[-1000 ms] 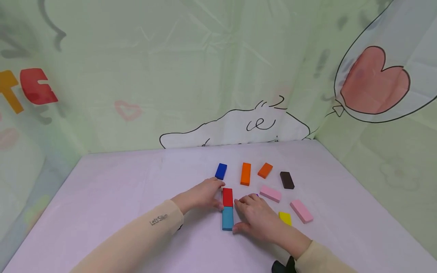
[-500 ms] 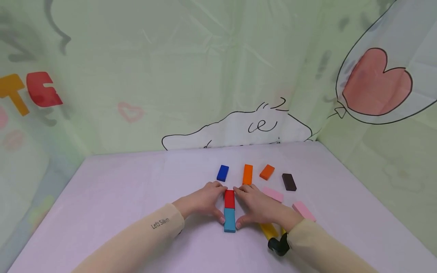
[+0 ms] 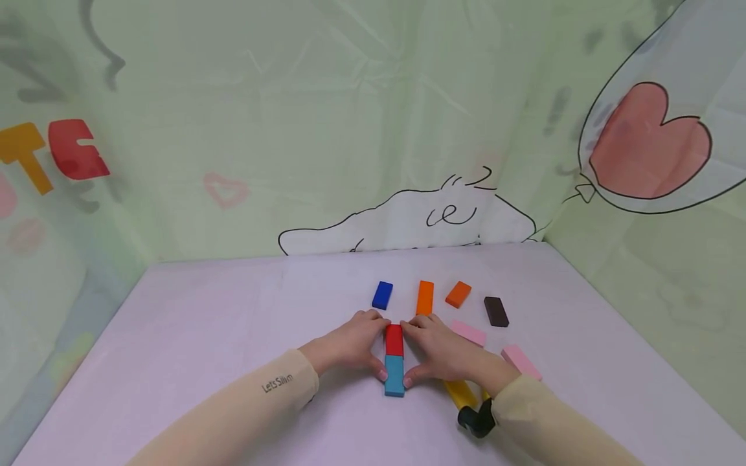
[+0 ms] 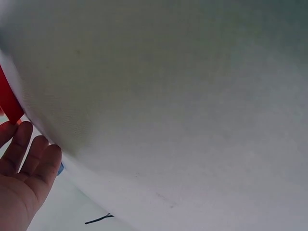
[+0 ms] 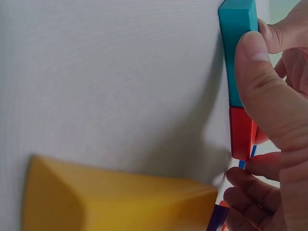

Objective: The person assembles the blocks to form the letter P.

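Note:
A red block (image 3: 394,340) and a light blue block (image 3: 394,375) lie end to end on the table in the head view, the red one farther away. On their left side, my left hand (image 3: 354,340) rests its thumb against the light blue block, its fingertips at the red block's far corner. Opposite, my right hand (image 3: 440,353) presses its thumb on the light blue block's side, and its index fingertip touches near the red block's far end. The right wrist view shows that thumb (image 5: 255,53) flat along the block. Only the red block's edge (image 4: 8,98) shows in the left wrist view.
Behind the hands lie a dark blue block (image 3: 382,295), two orange blocks (image 3: 425,296) and a dark brown block (image 3: 497,311). Two pink blocks (image 3: 520,361) are to the right. A yellow block (image 3: 460,393) sits under my right wrist, and a purple one (image 5: 217,217) is partly hidden.
Both hands have come in closer to the two blocks. The right hand's fingers have reached forward to the red block's far end, and the left thumb has moved down along the light blue block.

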The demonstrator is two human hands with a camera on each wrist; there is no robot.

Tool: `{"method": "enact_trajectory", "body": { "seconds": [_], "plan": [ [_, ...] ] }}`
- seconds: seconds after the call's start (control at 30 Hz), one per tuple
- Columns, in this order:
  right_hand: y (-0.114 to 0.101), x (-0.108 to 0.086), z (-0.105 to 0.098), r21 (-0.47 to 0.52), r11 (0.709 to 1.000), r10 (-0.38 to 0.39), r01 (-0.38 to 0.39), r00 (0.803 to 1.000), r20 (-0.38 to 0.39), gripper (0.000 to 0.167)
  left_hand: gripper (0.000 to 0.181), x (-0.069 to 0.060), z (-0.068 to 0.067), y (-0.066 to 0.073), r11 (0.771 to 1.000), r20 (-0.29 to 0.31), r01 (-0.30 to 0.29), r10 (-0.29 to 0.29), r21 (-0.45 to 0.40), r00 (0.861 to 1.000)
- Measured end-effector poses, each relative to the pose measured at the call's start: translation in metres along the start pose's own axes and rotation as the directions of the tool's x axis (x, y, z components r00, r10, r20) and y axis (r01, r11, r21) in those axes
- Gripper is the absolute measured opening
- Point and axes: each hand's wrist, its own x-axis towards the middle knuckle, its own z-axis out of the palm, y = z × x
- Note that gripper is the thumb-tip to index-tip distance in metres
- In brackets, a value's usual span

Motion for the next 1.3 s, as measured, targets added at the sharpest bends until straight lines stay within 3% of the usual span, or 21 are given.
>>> {"method": "enact_trajectory", "body": {
  "seconds": [0.3,0.7,1.07,1.3],
  "plan": [
    [-0.001,-0.001,0.001,-0.016,1.000,-0.008,0.008,1.000,-0.012,0.101,0.086,-0.003,-0.002,0.002,1.000,-0.009,-0.010,0.010,0.011,1.000],
    [-0.014,0.003,0.007,-0.028,0.998,-0.050,0.050,0.998,-0.027,0.097,0.088,-0.012,-0.003,-0.005,1.000,0.006,0.011,-0.011,0.017,1.000],
    [-0.035,0.013,0.016,-0.014,0.998,-0.068,0.067,0.998,-0.005,0.097,0.086,-0.033,-0.002,-0.022,1.000,-0.018,0.021,-0.020,0.019,1.000],
    [-0.049,0.019,0.023,-0.021,0.989,-0.145,0.144,0.989,-0.011,0.097,0.087,-0.051,-0.003,-0.034,0.998,-0.034,0.060,-0.060,0.009,0.998]
  ]
}}
